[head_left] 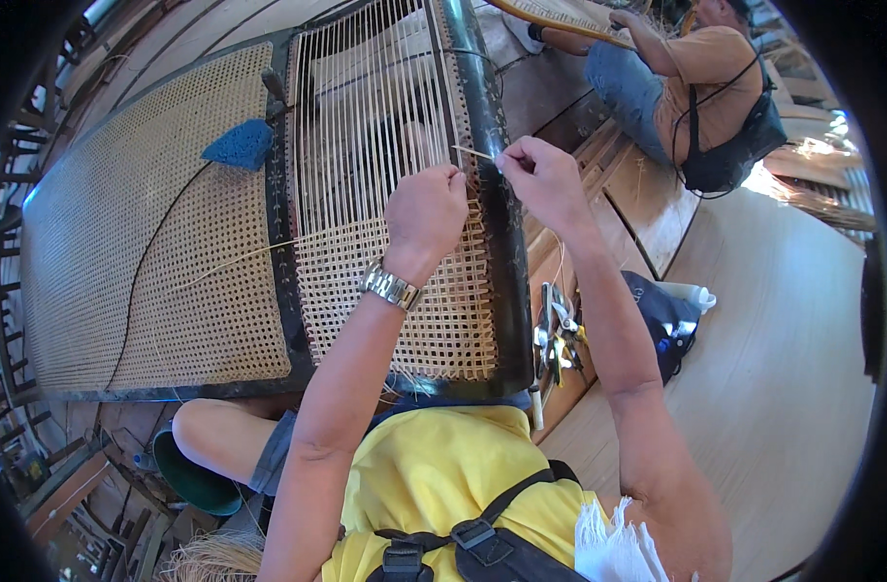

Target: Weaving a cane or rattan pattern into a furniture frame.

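Note:
A dark-framed cane panel lies before me. Its right section has taut lengthwise cane strands (351, 126) at the far end and woven cane mesh (395, 325) at the near end. My right hand (545, 184) is closed in a pinch beside the dark right rail (506, 252); a pale cane strand (474, 152) runs from its fingertips toward the lengthwise strands. My left hand (427, 218) is closed over the edge of the weave, fingers pressed together, and what they hold is hidden. A loose cane end (240, 257) trails leftward from the weave across the finished mesh.
A blue sponge-like piece (238, 145) with a dark cord rests on the left mesh (172, 262). Pliers and cutters (563, 335) lie right of the panel, beside a dark bag (657, 315). Another person (705, 97) sits at the far right. A green bucket (196, 475) stands lower left.

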The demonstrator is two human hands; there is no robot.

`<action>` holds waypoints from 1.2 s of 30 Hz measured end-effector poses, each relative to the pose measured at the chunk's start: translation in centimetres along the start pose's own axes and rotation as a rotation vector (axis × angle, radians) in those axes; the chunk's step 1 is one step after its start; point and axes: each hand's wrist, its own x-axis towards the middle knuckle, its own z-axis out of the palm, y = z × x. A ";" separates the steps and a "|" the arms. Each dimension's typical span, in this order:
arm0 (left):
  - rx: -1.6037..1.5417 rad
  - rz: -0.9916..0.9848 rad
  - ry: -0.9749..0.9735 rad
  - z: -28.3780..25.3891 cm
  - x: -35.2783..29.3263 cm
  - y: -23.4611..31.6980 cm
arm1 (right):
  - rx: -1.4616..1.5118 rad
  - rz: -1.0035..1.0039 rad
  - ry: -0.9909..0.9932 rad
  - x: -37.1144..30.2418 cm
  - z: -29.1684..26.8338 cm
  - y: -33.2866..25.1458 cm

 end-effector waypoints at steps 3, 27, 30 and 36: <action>-0.221 -0.067 -0.064 1.3 1.3 -2.2 | 0.059 0.058 -0.013 -0.2 -0.6 -0.6; -0.734 -0.276 -0.154 0.8 1.2 -2.8 | 0.090 0.176 0.020 -1.5 1.3 -1.3; -0.532 -0.199 -0.130 0.8 1.6 -2.5 | 0.070 0.121 0.034 -1.7 1.0 -1.2; -0.864 -0.313 -0.166 1.3 2.1 -4.8 | 0.046 0.098 -0.002 -2.0 1.2 -1.9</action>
